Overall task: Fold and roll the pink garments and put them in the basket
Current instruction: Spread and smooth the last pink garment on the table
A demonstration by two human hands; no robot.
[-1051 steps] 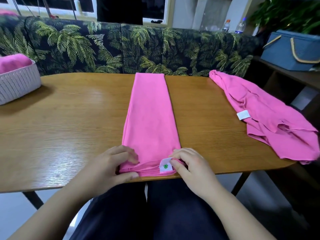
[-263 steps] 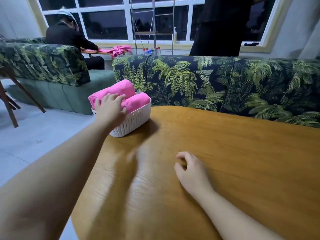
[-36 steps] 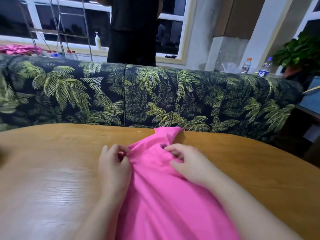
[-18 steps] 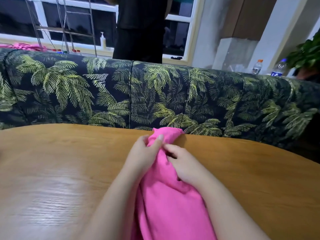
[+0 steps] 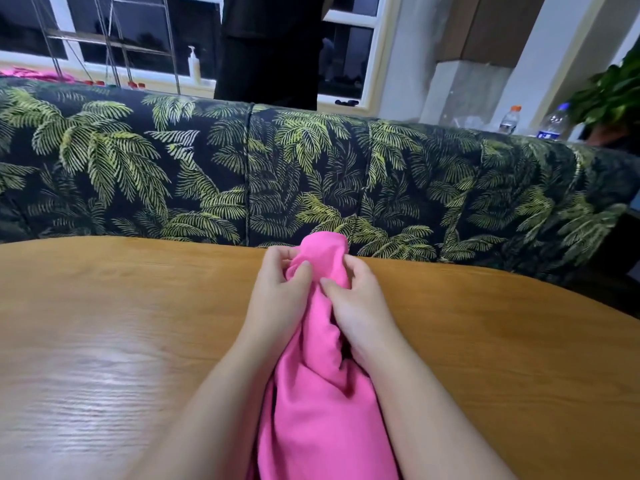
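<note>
Your pink garment [image 5: 322, 403] lies bunched into a narrow rope on the wooden table [image 5: 104, 323], and its long axis runs straight away from you: from the near edge between your forearms out to the far edge, where its tip [image 5: 323, 245] humps up just in front of the palm-print sofa [image 5: 173, 174]. That line is what the next move turns on, as I judge it. The cloth is gathered, not spread, so it has to be opened sideways, across that axis, before any fold or roll can start.

Your left hand [image 5: 280, 299] sits on the left flank of the far end, fingers curled over the cloth and thumb pressing in from the near side, so it is pinching a fold. Your right hand [image 5: 356, 299] mirrors it on the right flank, fingers wrapped round the edge and thumb laid on top, also gripping fabric. The two thumbs nearly meet over the middle ridge. Both hands are level with each other and equally close to the tip; neither has the advantage.

So each hand should draw its own side outward, left to the left and right to the right, keeping the length pointed at the sofa. The basket is not in view here, so I cannot tell you which way it lies from the cloth
</note>
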